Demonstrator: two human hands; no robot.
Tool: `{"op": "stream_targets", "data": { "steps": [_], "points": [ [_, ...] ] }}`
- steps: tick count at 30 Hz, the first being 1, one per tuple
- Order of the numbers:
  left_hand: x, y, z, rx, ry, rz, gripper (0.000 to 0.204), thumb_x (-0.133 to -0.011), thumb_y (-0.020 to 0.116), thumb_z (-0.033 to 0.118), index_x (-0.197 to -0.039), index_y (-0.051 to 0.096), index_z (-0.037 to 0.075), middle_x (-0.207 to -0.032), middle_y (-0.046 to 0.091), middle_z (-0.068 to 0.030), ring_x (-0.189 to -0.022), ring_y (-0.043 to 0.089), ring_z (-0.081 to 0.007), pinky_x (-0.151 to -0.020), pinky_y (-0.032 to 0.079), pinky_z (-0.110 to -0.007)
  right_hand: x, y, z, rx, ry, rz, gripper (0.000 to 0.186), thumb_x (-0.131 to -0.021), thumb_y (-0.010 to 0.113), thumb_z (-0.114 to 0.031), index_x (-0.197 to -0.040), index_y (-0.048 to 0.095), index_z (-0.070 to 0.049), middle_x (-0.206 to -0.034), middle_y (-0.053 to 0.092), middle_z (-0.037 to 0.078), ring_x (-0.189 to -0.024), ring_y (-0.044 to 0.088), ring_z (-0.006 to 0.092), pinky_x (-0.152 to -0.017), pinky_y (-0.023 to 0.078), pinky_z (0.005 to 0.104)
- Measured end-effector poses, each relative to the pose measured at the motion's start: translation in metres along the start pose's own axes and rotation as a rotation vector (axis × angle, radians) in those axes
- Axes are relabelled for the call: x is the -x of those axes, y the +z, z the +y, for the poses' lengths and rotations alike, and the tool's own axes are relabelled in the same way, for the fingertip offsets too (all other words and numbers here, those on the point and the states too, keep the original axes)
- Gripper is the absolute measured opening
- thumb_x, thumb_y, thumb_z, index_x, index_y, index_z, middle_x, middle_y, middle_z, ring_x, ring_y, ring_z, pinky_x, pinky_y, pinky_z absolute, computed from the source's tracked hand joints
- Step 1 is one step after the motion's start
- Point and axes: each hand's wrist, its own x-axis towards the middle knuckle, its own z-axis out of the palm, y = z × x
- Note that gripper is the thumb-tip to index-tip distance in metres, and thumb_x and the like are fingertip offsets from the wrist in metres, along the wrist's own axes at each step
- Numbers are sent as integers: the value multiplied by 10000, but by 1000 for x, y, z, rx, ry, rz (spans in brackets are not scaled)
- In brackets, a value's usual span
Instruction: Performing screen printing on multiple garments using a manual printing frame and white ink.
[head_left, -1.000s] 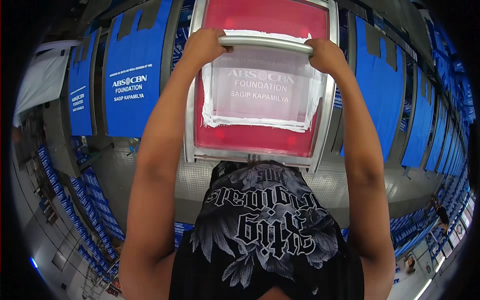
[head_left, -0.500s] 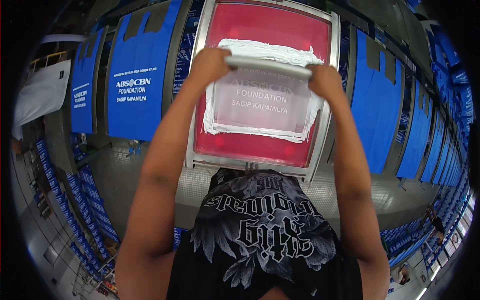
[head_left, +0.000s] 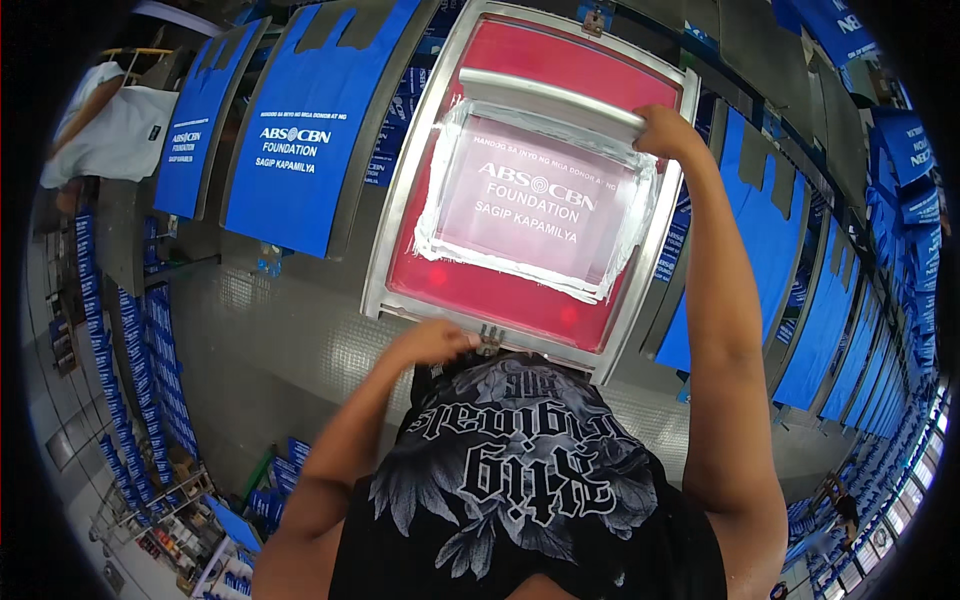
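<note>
A metal-edged printing screen (head_left: 412, 205) with red mesh lies ahead of me. White ink (head_left: 522, 270) is smeared in a rough rectangle around its pale, lettered window. My right hand (head_left: 668, 133) is closed on the right end of a long grey squeegee (head_left: 550, 95), which rests across the upper part of the screen. My left hand (head_left: 437, 343) is at the screen's near edge, fingers pinched at a small metal bracket (head_left: 490, 342). The squeegee's left end has no hand on it.
Blue printed bags lie on grey boards in a row, one bag (head_left: 300, 140) left of the screen and another (head_left: 745, 230) right. Further left, a person in a white shirt (head_left: 115, 130) stands by the row. Many more blue bags hang on racks (head_left: 160, 370) around.
My left hand has let go of the squeegee and come down to the bracket at the near edge. The squeegee has moved to the far side of the window, still in my right hand.
</note>
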Motion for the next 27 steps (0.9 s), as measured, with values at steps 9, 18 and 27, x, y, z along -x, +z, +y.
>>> {"op": "stream_targets", "data": {
  "steps": [9,18,27],
  "points": [
    [-10,61,-35,521,248,-209,399,-932,521,378,-755,632,39,-665,535,52,-625,450,-37,-590,399,-208,-2,12,-59,35,-45,220,498,-628,528,-22,-1115,619,-76,-1004,637,201,-980,596,350,-862,467,407],
    [5,57,-16,495,385,-122,459,-934,492,413,-754,633,15,-627,568,-3,-573,506,-79,-541,414,-222,208,80,-170,53,29,151,301,-662,577,-14,-934,626,-133,-855,615,79,-846,593,269,-769,461,391],
    [-15,74,-34,526,208,-32,436,-930,497,400,-762,626,18,-586,565,-23,-495,506,-98,-471,421,-242,160,52,-135,105,-77,477,287,-636,545,-5,-887,641,-106,-733,619,84,-760,593,286,-655,446,422]
  ]
}}
